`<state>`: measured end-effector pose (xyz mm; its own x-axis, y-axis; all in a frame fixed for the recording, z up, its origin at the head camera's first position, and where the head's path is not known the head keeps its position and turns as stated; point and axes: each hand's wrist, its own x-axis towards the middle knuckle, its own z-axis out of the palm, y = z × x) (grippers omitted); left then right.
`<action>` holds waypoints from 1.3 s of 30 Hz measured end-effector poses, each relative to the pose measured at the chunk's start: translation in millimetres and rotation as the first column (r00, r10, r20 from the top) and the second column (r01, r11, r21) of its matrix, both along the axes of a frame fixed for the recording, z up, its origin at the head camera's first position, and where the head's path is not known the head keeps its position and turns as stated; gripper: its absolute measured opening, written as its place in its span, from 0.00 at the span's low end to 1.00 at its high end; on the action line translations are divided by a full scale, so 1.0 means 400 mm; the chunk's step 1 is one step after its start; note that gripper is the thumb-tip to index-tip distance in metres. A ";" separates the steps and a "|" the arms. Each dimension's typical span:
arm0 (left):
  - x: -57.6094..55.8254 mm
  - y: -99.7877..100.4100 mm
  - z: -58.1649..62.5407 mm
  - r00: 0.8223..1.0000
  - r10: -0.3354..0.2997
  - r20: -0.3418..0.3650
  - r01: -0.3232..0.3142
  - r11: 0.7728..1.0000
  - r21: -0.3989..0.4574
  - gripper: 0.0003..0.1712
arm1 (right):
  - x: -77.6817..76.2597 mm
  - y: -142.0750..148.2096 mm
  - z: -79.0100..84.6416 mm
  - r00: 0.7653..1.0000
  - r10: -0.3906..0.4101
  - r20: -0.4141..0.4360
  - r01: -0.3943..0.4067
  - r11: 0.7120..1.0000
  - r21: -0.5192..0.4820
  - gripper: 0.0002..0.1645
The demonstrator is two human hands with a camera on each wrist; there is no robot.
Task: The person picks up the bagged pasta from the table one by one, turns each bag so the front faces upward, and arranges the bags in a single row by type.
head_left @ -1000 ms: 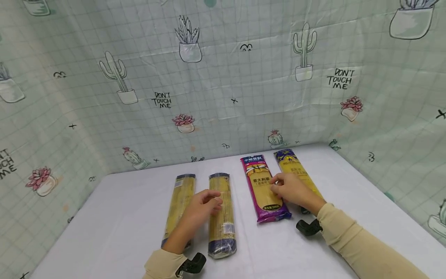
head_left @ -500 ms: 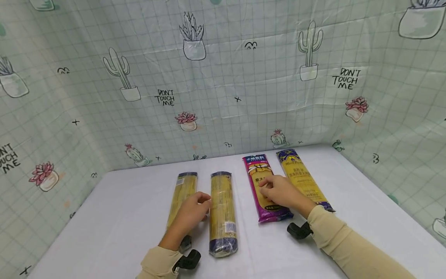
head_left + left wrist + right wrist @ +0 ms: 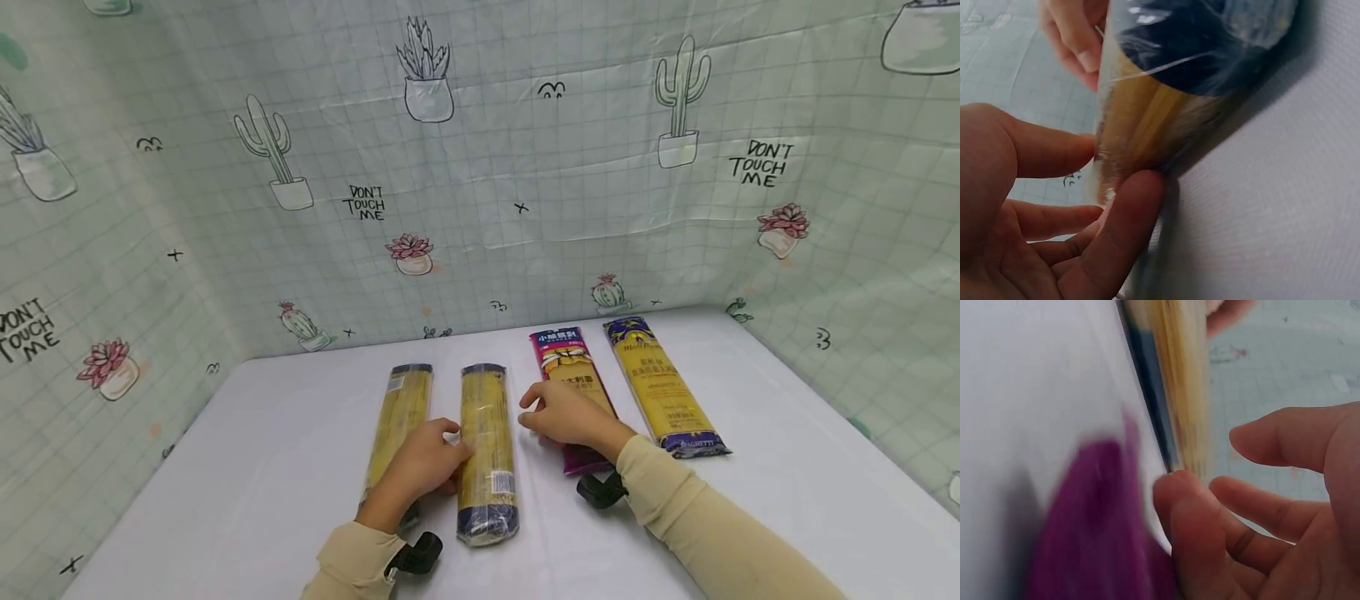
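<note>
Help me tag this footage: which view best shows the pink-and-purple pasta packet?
The head view: it shows the packet from its blue-topped far end to its purple near end, though the right hand hides part of it. The right wrist view shows only a blurred purple portion; the left wrist view shows none.

The left hand point(image 3: 1022, 250) pinches a clear-wrapped package point(image 3: 1141, 119) of yellow strands — thumb tip at one side, a finger curled against the lower edge near the white surface point(image 3: 1272, 194). A dark blue band point(image 3: 1172, 37) circles its near end. Behind it show the right hand's point(image 3: 1075, 34) fingers and a pale gridded backdrop point(image 3: 997, 69).
</note>
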<state>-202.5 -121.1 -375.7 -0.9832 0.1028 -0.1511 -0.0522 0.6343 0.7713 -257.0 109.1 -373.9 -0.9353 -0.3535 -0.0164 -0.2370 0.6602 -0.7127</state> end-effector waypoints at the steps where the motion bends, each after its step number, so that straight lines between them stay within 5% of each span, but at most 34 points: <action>1: -0.002 0.002 0.002 1.000 -0.004 0.003 0.004 1.000 -0.001 0.28 | 0.003 -0.006 0.000 1.000 0.012 0.012 -0.012 1.000 -0.002 0.16; 6: -0.010 0.009 0.013 1.000 -0.001 0.005 0.001 1.000 -0.017 0.23 | 0.019 -0.027 -0.001 0.996 0.019 0.088 -0.015 0.999 -0.052 0.16; 13: -0.014 0.005 0.022 1.000 0.025 0.003 -0.025 0.999 -0.049 0.18 | 0.050 -0.054 0.000 0.963 0.085 0.257 -0.022 0.971 -0.238 0.31; 31: -0.023 0.034 0.036 0.994 -0.029 0.109 0.005 0.978 0.209 0.17 | 0.062 -0.048 -0.006 0.961 -0.007 0.276 0.080 0.964 -0.254 0.31; 34: -0.024 0.030 0.017 0.990 0.008 0.138 -0.048 0.957 0.287 0.22 | 0.067 -0.051 -0.014 0.957 -0.003 0.291 0.085 0.960 -0.268 0.31; 39: -0.030 0.008 -0.008 0.977 0.005 0.215 -0.105 0.882 0.460 0.24 | 0.070 -0.067 -0.021 0.955 0.015 0.295 0.081 0.947 -0.311 0.30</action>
<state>-214.6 -117.7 -378.8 -0.9427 0.1573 -0.2941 -0.2623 0.1950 0.9451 -229.2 82.5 -382.4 -0.9177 -0.3540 -0.1804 0.0293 0.3926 -0.9192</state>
